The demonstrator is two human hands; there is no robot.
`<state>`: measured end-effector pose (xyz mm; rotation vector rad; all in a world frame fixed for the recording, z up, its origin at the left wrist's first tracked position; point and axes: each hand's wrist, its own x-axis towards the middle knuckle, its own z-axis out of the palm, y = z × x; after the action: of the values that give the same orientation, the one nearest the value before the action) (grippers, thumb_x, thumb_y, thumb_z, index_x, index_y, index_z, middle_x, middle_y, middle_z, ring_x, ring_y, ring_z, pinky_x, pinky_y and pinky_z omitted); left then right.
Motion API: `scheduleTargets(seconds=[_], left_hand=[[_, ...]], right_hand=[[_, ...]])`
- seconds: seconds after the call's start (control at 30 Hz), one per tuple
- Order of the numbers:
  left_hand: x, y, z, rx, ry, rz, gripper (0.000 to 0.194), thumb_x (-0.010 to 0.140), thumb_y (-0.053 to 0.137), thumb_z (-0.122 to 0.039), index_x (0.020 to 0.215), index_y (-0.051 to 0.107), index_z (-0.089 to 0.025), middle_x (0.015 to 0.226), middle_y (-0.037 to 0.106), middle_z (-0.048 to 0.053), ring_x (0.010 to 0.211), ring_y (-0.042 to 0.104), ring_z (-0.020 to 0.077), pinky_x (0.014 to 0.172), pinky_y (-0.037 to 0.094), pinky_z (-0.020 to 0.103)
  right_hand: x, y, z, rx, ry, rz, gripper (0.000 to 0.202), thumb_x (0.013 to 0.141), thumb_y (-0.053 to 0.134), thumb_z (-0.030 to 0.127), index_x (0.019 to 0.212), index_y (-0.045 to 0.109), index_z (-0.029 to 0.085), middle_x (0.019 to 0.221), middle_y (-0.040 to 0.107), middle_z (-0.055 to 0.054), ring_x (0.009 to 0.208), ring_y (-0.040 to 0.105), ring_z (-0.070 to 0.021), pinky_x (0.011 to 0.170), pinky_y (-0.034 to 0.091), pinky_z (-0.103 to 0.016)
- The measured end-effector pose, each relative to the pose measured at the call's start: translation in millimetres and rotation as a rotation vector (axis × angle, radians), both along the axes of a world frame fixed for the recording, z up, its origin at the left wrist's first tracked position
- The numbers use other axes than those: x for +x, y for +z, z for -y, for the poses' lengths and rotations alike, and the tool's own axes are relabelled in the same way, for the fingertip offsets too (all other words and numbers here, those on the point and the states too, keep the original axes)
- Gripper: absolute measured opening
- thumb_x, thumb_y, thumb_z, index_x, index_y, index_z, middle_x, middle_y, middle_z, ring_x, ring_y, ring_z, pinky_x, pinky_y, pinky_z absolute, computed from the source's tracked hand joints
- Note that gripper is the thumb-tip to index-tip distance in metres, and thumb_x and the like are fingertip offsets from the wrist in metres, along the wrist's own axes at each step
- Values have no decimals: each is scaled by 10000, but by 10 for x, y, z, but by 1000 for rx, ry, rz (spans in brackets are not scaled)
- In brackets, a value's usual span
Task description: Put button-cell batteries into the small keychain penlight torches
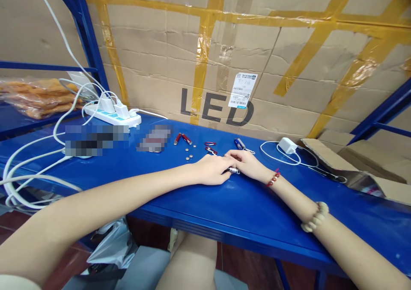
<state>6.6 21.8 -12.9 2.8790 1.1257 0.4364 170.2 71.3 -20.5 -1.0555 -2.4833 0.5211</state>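
My left hand (213,170) rests on the blue table with its fingers curled round a small flashlight (234,170), whose silver end pokes out. My right hand (248,165) meets it, fingers bent and pressed together against the left fingertips; what they pinch is hidden. Just beyond the hands lie two red carabiner clips, one (210,143) behind the other (211,151). Further left are two small red tubes (177,139) like mini flashlights, with several button cells (191,156) near them. A blue tube (238,143) with a metal clip lies behind my right hand.
A white power strip (118,116) with plugs and looping cables stands at the left, near two blurred-out objects. On the right are a white charger (287,145) with its cable and an open cardboard box (353,161). A large taped carton (154,59) backs the table.
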Motion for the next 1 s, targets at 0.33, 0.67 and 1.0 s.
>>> scheduleTargets(seconds=[0.33, 0.67, 1.0], left_hand=[[-4, -11, -5, 5, -2, 14, 249, 822, 358, -247, 1009, 520, -225, 999, 621, 23, 800, 609, 181, 616, 444, 263], [6, 16, 35, 58, 15, -53, 276, 827, 342, -234, 1047, 506, -199, 978, 627, 49, 750, 623, 192, 577, 454, 279], [20, 58, 209, 82, -44, -93, 236, 826, 373, -212, 1008, 510, -147, 1001, 612, 84, 829, 595, 215, 599, 461, 286]], right_hand=[[6, -11, -14, 3, 4, -6, 267, 820, 372, 340, 718, 542, 162, 676, 590, -13, 596, 494, -122, 559, 362, -226], [6, -14, 0, -35, 4, -35, 283, 817, 380, 375, 695, 525, 164, 641, 547, 1, 587, 475, -119, 552, 366, -225], [-42, 4, 32, -116, -40, -69, 329, 810, 404, 429, 718, 556, 152, 667, 559, -6, 600, 477, -118, 551, 364, -223]])
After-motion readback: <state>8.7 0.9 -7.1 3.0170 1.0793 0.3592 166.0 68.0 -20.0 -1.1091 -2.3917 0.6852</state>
